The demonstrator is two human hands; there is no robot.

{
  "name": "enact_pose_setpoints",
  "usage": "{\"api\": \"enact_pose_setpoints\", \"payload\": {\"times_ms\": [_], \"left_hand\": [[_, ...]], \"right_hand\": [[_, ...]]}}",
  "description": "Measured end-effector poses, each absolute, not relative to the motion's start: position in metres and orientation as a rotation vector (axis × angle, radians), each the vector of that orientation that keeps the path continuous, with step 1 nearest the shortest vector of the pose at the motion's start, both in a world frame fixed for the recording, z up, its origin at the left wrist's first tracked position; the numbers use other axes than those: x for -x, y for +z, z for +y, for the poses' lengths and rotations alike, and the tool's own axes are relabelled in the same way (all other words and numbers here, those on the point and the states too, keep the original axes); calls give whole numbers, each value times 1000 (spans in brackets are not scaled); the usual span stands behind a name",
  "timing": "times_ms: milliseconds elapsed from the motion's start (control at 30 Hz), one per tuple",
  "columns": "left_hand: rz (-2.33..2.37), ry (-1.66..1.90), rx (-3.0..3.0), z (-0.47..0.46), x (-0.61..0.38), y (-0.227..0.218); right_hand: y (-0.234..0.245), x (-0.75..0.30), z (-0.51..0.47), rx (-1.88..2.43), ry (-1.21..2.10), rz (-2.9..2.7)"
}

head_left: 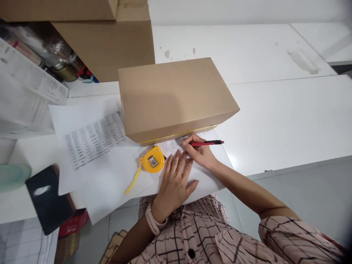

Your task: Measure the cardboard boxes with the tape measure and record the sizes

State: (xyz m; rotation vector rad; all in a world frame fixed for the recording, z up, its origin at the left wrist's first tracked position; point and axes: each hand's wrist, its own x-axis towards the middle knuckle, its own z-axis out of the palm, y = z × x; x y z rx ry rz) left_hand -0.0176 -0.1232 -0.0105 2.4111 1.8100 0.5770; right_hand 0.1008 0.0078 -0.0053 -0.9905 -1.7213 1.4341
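A red and black pen (206, 143) is gripped in my right hand (202, 152), its tip down at the written lines on a white paper sheet (203, 185). My left hand (176, 179) lies flat on that sheet with the fingers stretched out. Just left of those fingers sits a yellow tape measure (153, 160) with a yellow wrist strap. Behind both hands a closed cardboard box (176, 97) rests on the paper and covers part of it. Handwriting shows in the gap between the box and my fingers, too small to read.
Another sheet (95, 141) with columns of writing lies to the left, beside a dark phone (49, 198) at the table edge. Larger cardboard boxes (110, 47) stand at the back left. The white tabletop (286, 121) stretches right.
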Motion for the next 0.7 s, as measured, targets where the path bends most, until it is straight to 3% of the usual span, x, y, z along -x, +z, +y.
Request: {"api": "enact_pose_setpoints", "payload": {"times_ms": [700], "left_hand": [[1787, 664, -2388, -122, 19, -14]], "right_hand": [[-3, -94, 4, 1245, 1199, -1786]]}}
